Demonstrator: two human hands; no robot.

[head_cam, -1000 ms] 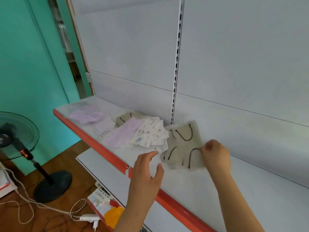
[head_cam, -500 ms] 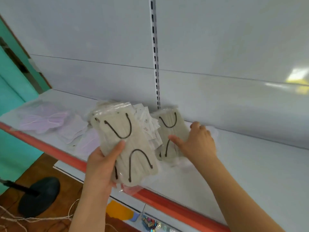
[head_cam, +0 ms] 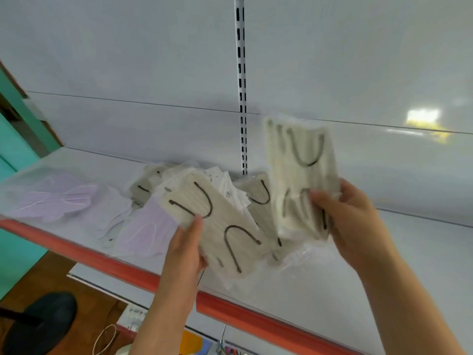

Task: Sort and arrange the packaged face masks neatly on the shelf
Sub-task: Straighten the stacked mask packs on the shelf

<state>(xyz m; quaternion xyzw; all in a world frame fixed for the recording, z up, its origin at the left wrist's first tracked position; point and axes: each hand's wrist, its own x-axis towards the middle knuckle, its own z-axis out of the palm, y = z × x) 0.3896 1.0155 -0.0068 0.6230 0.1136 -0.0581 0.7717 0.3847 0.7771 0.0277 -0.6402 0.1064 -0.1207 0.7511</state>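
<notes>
Nearest the camera, 2 bare forearms rise from the bottom edge, both cut off below the elbow. The left hand [head_cam: 185,245] grips a beige mask pack [head_cam: 217,226] with dark ear loops, thumb pressed on its front face and the other fingers hidden behind it; the pack tilts over the shelf's front edge. The right hand [head_cam: 350,219] holds a second beige pack [head_cam: 302,175] upright above the shelf, thumb on the front near its lower part, fingers curled round the right edge. This pack is smeared by motion blur, so its loops look doubled (whether it is 1 pack or several pressed together cannot be told).

Below the hands runs the red front strip [head_cam: 107,262] of the white shelf [head_cam: 358,278]. Between the 2 held packs a third beige pack [head_cam: 258,198] lies on the shelf, mostly covered. Left of it sits a loose heap: white printed masks [head_cam: 220,180], partly hidden, lilac mask packs [head_cam: 146,229] and a further lilac pack [head_cam: 56,198] near the shelf's left end, all soft and hard to count.

Behind stands the white back panel with a slotted upright [head_cam: 242,73]. At lower left a dark round fan base [head_cam: 38,319] is cut off by the frame.
</notes>
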